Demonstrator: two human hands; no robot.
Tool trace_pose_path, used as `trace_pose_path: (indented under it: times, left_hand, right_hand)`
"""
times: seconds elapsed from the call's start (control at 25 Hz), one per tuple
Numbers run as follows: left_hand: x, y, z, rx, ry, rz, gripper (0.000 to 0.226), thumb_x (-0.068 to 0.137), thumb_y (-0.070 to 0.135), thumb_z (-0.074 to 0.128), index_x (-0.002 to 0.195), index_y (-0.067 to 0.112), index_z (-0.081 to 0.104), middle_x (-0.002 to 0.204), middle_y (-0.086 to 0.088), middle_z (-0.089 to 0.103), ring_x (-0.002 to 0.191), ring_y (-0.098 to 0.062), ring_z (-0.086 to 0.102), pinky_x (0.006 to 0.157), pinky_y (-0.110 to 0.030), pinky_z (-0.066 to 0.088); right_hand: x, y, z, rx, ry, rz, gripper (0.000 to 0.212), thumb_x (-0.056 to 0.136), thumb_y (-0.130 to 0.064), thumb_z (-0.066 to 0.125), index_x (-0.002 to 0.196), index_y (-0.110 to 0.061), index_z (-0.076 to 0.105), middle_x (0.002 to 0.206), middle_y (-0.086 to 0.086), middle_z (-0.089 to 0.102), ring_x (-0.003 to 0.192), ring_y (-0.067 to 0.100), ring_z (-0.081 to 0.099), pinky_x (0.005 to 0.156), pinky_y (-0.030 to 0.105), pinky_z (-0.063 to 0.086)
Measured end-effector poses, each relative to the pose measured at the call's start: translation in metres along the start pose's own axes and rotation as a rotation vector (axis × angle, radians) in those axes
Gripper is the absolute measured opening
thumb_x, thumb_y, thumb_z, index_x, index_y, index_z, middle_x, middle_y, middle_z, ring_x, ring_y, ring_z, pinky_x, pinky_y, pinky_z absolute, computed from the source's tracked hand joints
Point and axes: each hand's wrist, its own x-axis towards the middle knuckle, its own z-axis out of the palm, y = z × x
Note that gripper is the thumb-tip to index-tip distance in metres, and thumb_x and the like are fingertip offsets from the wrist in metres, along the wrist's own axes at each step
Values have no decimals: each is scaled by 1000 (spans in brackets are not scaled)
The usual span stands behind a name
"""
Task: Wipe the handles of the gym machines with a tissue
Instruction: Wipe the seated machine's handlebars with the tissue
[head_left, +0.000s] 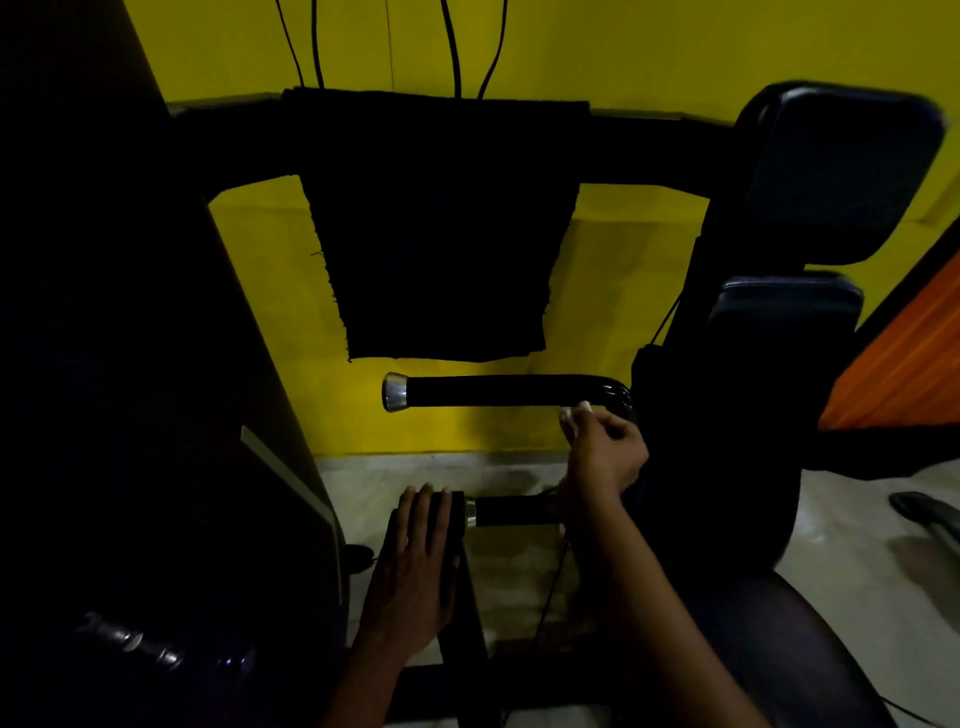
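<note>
Taking the upper handle (498, 391) as our landmark, we see a straight, glossy black bar lying level, capped at its free end by a rounded, polished metal ferrule (395, 392) and curving downward at its far end into the dark machine frame. Just below that bend our right hand (605, 454) pinches a small crumpled white tissue (574, 413) between thumb and curled fingers, the tissue touching the handle's underside. The right forearm rises steeply from the lower edge of the view toward it. Well below the landmark, a second, shorter black handle (511, 510) with its own metal collar lies parallel; the right wrist crosses in front of it and hides part of it. Beside that lower handle's collar our left hand (415, 566) lies flat, fingers straight and together, palm down on a dark rectangular pad (457, 512), gripping nothing. Above the landmark a black, rough-edged cloth (441, 234) hangs over a crossbar against a yellow wall (613, 270). To the landmark's right stand two padded, smooth dark cushions (831, 171), one over the other. Beneath everything the floor (519, 467) is pale and mottled.
</note>
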Motion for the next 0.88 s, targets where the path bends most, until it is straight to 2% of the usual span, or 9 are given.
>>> trace_pose_path:
  times: [0.12,0.2,0.28,0.36,0.52,0.6,0.76,0.88]
  left_hand:
    - [1,-2,0,-26,24,6,69,91,38,39,151,12,19,155,-11,25,144,-31,18,112,-32,10]
    - [3,-3,2,-11,23,22,70,90,39,40,151,10,20,155,-13,24,145,-32,16,113,-37,14]
    - [2,-3,2,-15,23,21,72,90,38,42,151,10,18,156,-13,21,146,-32,14,114,-39,13]
    - [1,-2,3,-40,33,20,72,90,36,44,152,10,17,157,-12,21,146,-31,13,114,-39,12]
    - [2,-3,5,-72,56,28,73,90,36,42,152,11,14,157,-12,19,146,-31,13,116,-39,13]
    - [3,-1,6,-85,63,29,70,91,36,40,151,9,18,156,-13,20,145,-33,15,115,-42,15]
    - [4,1,7,-86,82,39,67,92,37,38,150,7,22,155,-15,23,144,-35,17,113,-49,22]
    - [6,0,8,-37,100,44,68,91,37,39,149,5,24,154,-16,24,143,-36,19,115,-52,18]
  right_hand:
    - [-7,5,-4,-301,-101,-511,8,86,-9,65,90,-7,60,90,5,64,81,16,62,69,22,50]
    - [5,6,-4,-557,-250,-954,11,84,-4,63,95,-3,59,90,10,59,82,21,53,66,27,44]
    - [25,6,-11,-849,-324,-1338,17,80,0,58,97,-1,60,90,14,57,84,23,45,66,32,44]
    - [48,-1,-26,-1012,-356,-1547,19,79,-1,52,96,-1,61,90,14,55,83,25,43,68,35,45]
    - [76,-6,-53,-1173,-472,-1573,23,80,3,58,102,-3,62,98,12,57,85,25,43,71,31,41]
    - [83,5,-61,-1277,-522,-1597,23,77,1,64,100,-3,63,97,12,58,85,23,42,70,30,42]
    - [83,17,-70,-1361,-514,-1522,26,78,-11,69,102,-4,64,104,10,59,90,23,46,71,26,44]
    - [78,38,-92,-1380,-572,-1443,29,70,-12,77,96,-5,66,102,9,58,87,24,49,65,29,50]
